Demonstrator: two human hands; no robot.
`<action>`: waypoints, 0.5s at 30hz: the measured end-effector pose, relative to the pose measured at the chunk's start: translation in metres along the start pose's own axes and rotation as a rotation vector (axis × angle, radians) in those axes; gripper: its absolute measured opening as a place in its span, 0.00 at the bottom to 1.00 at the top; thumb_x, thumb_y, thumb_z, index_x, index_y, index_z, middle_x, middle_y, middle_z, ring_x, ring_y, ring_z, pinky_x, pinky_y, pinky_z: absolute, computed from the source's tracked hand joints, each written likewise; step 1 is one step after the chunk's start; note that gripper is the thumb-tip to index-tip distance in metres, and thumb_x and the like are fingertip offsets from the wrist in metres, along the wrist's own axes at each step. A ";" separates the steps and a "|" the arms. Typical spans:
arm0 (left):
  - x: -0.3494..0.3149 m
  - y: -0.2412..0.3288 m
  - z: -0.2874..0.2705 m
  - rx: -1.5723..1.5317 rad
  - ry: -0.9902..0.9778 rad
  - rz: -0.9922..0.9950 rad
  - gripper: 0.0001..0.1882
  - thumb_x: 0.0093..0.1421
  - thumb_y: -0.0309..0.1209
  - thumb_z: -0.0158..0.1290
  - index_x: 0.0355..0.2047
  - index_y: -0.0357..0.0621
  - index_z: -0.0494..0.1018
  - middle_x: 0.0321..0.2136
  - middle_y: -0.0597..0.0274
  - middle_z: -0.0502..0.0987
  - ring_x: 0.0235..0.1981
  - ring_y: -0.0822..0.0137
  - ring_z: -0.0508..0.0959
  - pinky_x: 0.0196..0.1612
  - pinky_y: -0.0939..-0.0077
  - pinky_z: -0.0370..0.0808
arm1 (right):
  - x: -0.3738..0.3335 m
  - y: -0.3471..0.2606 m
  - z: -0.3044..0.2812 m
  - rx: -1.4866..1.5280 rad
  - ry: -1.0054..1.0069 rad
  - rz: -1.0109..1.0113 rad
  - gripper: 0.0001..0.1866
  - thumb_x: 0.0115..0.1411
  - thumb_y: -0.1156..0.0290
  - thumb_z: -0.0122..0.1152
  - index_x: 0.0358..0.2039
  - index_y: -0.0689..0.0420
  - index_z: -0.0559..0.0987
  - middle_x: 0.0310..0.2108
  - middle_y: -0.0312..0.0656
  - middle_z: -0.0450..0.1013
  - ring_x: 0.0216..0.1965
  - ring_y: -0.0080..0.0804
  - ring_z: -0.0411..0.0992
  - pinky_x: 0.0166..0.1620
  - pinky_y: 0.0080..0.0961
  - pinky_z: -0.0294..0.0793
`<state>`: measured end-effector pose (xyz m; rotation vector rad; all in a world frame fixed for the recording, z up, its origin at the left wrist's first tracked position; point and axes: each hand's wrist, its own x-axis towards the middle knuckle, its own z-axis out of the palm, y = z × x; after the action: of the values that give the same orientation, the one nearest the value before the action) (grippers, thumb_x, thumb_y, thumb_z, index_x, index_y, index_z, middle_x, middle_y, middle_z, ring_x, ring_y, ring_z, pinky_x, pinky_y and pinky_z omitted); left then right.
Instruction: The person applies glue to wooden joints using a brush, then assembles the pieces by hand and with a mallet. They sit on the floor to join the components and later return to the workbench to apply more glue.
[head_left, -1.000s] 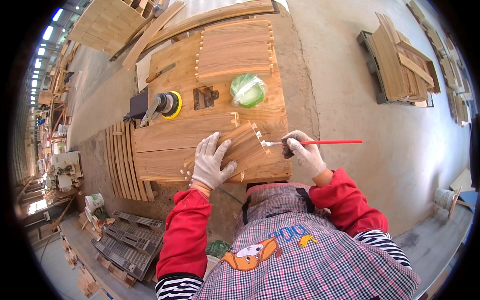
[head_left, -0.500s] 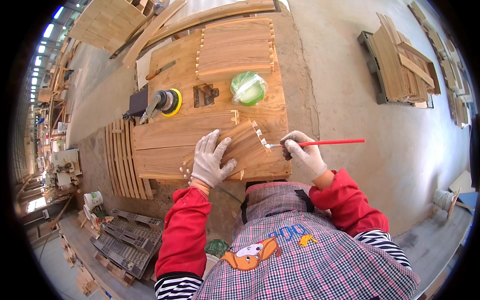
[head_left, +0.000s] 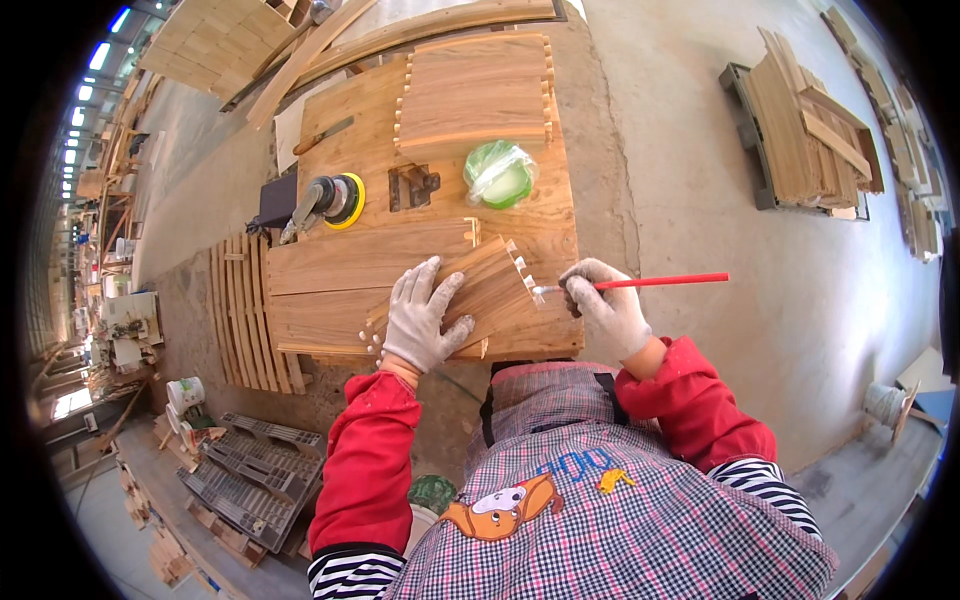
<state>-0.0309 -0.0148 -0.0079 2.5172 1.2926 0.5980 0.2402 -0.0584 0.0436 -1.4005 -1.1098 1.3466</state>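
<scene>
My left hand, in a pale work glove, lies with fingers spread on a wooden board that has notched, white-coated joints at its right end. This board rests at a slant across larger wooden boards. In my right hand, also gloved, is a thin red-handled brush. Its white-smeared tip touches or nearly touches the notched end. A green bowl with a clear plastic wrapping and white contents stands farther back on the wooden worktable.
A sander with a yellow rim lies at the table's left, with a handled tool behind it. A notched panel occupies the far side. Stacked boards sit on a pallet at right. A slatted wooden pallet stands left.
The brush tip has shifted very slightly along the notched end. Both hands otherwise keep almost the same place, and the view has moved a little.
</scene>
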 end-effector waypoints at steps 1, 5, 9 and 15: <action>0.000 0.000 0.000 0.000 -0.001 -0.001 0.31 0.45 0.41 0.58 0.51 0.45 0.69 0.56 0.43 0.63 0.55 0.44 0.64 0.60 0.52 0.57 | 0.003 -0.001 0.000 -0.009 0.004 -0.004 0.06 0.59 0.76 0.51 0.32 0.64 0.75 0.22 0.38 0.68 0.24 0.22 0.65 0.29 0.21 0.67; 0.000 -0.001 0.001 0.005 0.001 0.000 0.31 0.46 0.42 0.58 0.51 0.46 0.69 0.56 0.43 0.62 0.55 0.44 0.64 0.60 0.52 0.57 | -0.005 0.005 -0.002 -0.239 -0.025 -0.117 0.05 0.57 0.77 0.51 0.31 0.64 0.75 0.24 0.45 0.71 0.27 0.32 0.68 0.34 0.28 0.69; 0.000 -0.001 0.001 0.000 0.001 -0.003 0.31 0.46 0.42 0.58 0.51 0.46 0.69 0.56 0.43 0.62 0.55 0.44 0.63 0.60 0.52 0.57 | -0.015 0.006 -0.011 -0.201 -0.028 -0.075 0.06 0.59 0.76 0.50 0.31 0.65 0.75 0.23 0.40 0.70 0.26 0.26 0.67 0.32 0.23 0.68; 0.001 0.000 0.002 0.006 0.001 0.001 0.31 0.46 0.42 0.58 0.51 0.46 0.69 0.56 0.43 0.62 0.55 0.44 0.64 0.60 0.51 0.57 | -0.013 0.008 -0.009 0.084 0.011 0.035 0.07 0.61 0.75 0.49 0.33 0.64 0.74 0.23 0.33 0.68 0.25 0.18 0.65 0.29 0.16 0.67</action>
<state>-0.0297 -0.0139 -0.0091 2.5229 1.2960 0.5957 0.2494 -0.0724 0.0391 -1.3703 -1.0146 1.3929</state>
